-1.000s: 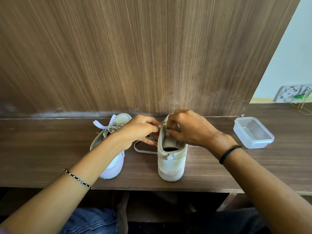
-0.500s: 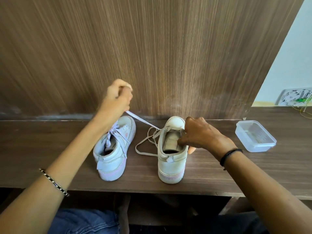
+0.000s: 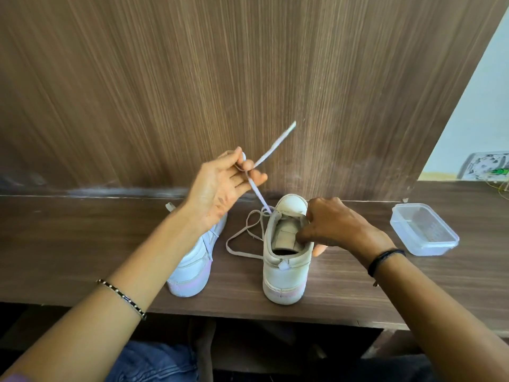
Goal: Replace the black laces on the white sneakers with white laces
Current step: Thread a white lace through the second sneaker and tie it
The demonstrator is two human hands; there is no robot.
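Note:
Two white sneakers stand heel-toward-me on the wooden shelf (image 3: 82, 244). The right sneaker (image 3: 285, 266) has a white lace (image 3: 257, 194) running up from an eyelet near its toe end. My left hand (image 3: 224, 183) is raised above the shoes and pinches this lace, whose free end points up and right. A loose loop of lace lies on the shelf between the shoes. My right hand (image 3: 330, 224) grips the right sneaker's collar and side. The left sneaker (image 3: 195, 260) is partly hidden behind my left forearm.
A clear plastic container (image 3: 424, 230) sits on the shelf at the right. A wood-grain panel (image 3: 220, 78) rises directly behind the shoes. At the far right, a white wall socket (image 3: 484, 165) with wires. My jeans show below the shelf edge.
My left hand went from the right sneaker's eyelets up and left, pulling the lace taut, then shifted right above the shoes. My right hand moved from the tongue to the shoe's side.

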